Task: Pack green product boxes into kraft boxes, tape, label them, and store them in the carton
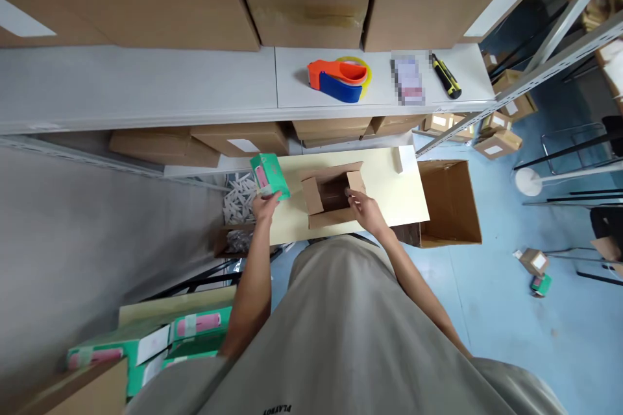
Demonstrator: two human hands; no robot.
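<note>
My left hand (pixel 266 205) grips the lower end of a green box (pixel 273 175) with a pink item pictured on it, held at the left end of the pale table (pixel 292 224). A small open cardboard box (pixel 325 218) sits in the middle of the table, flaps spread and its inside dark. With fingers bent, my right hand (pixel 366 209) pinches this box at its right flap; the fingertips partly hide the edge.
An orange and blue tape dispenser (pixel 338 80) and a yellow-black utility knife (pixel 446 76) lie on the shelf (pixel 195 87) ahead. A white box (pixel 405 159) stands at the table's right end. A large open carton (pixel 450 204) is beside it. Green boxes (pixel 199 324) are stacked lower left.
</note>
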